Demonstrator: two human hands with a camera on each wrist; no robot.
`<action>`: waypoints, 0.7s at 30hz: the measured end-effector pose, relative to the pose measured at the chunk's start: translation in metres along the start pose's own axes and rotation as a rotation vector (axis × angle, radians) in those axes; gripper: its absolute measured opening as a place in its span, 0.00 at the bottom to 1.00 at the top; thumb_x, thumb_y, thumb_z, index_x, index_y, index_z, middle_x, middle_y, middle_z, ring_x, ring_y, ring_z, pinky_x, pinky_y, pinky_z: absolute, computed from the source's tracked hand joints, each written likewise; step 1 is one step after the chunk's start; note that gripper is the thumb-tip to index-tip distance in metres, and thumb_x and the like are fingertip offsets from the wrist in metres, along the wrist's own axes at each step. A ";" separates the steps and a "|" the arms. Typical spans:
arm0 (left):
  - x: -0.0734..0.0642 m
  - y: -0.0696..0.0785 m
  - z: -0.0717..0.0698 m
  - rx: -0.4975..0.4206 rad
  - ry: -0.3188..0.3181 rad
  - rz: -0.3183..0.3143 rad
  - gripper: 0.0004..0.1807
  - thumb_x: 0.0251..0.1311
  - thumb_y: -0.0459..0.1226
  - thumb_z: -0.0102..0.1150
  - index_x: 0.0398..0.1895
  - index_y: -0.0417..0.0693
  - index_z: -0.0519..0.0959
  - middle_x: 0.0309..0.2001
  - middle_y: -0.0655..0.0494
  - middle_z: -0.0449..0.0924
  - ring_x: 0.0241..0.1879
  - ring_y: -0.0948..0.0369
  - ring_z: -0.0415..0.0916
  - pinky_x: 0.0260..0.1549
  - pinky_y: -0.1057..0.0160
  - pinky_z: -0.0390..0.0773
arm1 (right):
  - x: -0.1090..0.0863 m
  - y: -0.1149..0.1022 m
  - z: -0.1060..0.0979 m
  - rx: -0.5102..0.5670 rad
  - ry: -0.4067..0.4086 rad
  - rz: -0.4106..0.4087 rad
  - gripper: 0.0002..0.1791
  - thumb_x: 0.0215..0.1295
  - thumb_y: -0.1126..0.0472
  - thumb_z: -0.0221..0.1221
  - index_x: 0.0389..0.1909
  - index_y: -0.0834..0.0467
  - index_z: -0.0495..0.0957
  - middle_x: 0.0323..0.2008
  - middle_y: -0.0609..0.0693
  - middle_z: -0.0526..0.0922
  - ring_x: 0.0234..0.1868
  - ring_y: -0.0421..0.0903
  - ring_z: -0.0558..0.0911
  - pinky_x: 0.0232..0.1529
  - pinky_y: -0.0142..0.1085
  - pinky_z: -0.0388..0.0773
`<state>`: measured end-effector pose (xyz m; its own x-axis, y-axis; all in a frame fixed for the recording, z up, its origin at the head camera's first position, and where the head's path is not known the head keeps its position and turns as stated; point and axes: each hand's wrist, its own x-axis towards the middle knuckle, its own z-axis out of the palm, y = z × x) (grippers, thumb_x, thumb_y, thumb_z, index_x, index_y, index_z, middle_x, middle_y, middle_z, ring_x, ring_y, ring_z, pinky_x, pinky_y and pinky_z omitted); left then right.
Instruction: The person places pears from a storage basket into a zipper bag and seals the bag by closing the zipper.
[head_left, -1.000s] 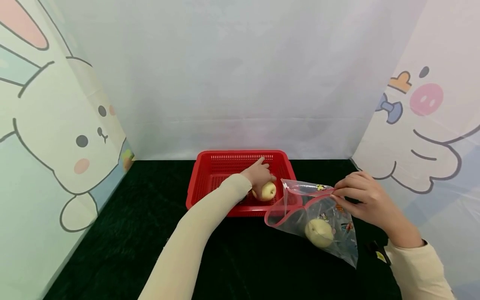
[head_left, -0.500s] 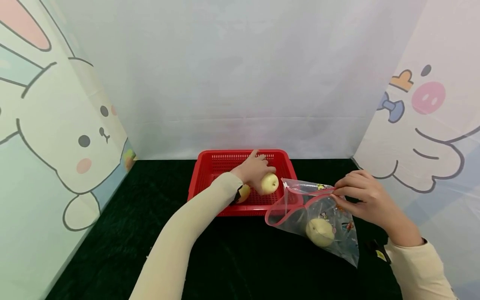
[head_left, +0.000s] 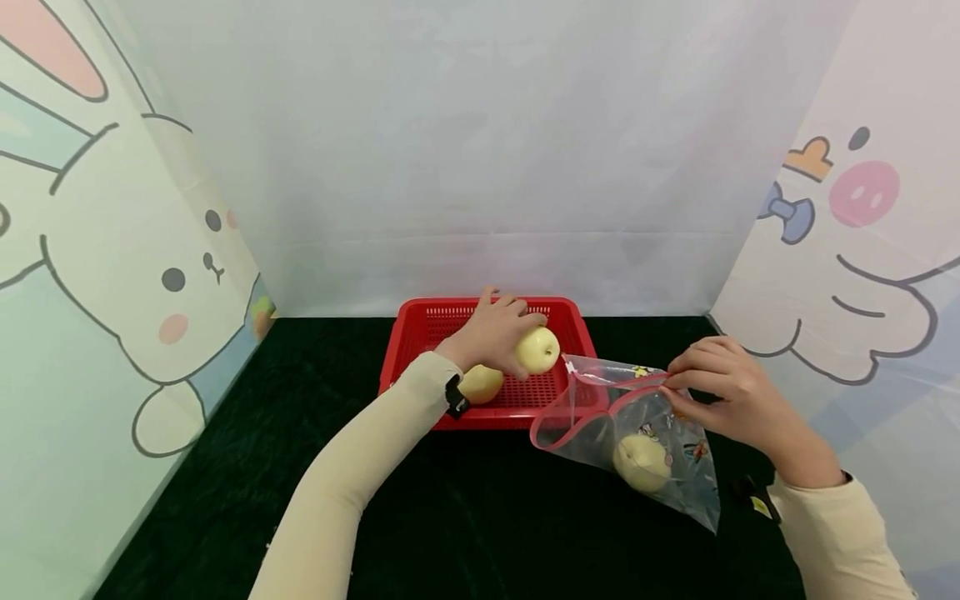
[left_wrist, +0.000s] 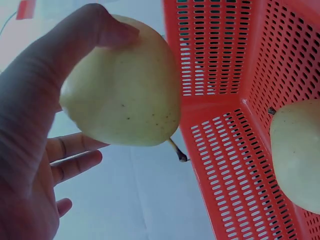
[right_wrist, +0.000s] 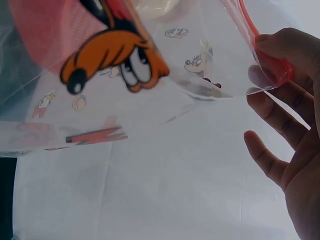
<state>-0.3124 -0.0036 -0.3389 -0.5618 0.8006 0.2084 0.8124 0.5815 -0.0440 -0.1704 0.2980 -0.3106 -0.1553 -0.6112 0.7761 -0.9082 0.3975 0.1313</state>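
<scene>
Left hand [head_left: 491, 336] grips round pale-yellow pear [head_left: 539, 350]; likely firm, slick: hold mid-sides. Right hand [head_left: 723, 387] pinches clear plastic pink-rimmed bag [head_left: 626, 423], pear's four o'clock.

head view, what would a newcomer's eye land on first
Probably the red basket, bright against the dark surface at the centre, with the left hand holding a pear by it. Next, the clear bag at the right, pinched by the right hand, another pear inside. The big cartoon rabbit at the left also stands out.
</scene>
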 end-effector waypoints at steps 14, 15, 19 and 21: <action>-0.038 0.006 -0.013 -0.114 0.232 -0.054 0.41 0.39 0.59 0.74 0.61 0.58 0.75 0.48 0.55 0.73 0.53 0.55 0.65 0.56 0.42 0.55 | -0.005 0.001 -0.004 0.044 -0.080 0.041 0.20 0.75 0.49 0.54 0.27 0.56 0.84 0.32 0.52 0.82 0.35 0.46 0.75 0.48 0.32 0.61; -0.041 0.007 -0.015 -0.135 0.257 -0.049 0.41 0.39 0.58 0.75 0.61 0.57 0.76 0.48 0.55 0.73 0.53 0.55 0.65 0.56 0.42 0.56 | -0.005 0.001 -0.004 0.043 -0.084 0.043 0.19 0.75 0.49 0.54 0.27 0.55 0.83 0.32 0.52 0.81 0.35 0.46 0.75 0.47 0.32 0.61; -0.050 0.014 -0.018 -0.212 0.333 -0.033 0.42 0.39 0.57 0.76 0.60 0.54 0.76 0.48 0.54 0.74 0.53 0.55 0.66 0.54 0.43 0.57 | -0.004 0.000 -0.003 0.041 -0.091 0.052 0.20 0.75 0.49 0.54 0.27 0.54 0.83 0.33 0.52 0.81 0.36 0.46 0.74 0.45 0.33 0.61; -0.054 0.019 -0.020 -0.241 0.358 -0.030 0.41 0.39 0.57 0.75 0.60 0.54 0.76 0.48 0.54 0.75 0.53 0.55 0.66 0.54 0.43 0.57 | -0.004 -0.001 -0.003 0.041 -0.094 0.053 0.20 0.75 0.48 0.53 0.26 0.54 0.82 0.33 0.52 0.81 0.36 0.45 0.74 0.44 0.34 0.62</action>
<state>-0.2639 -0.0386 -0.3312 -0.5305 0.6584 0.5340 0.8337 0.5192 0.1881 -0.1683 0.3019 -0.3121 -0.2374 -0.6523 0.7199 -0.9126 0.4038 0.0649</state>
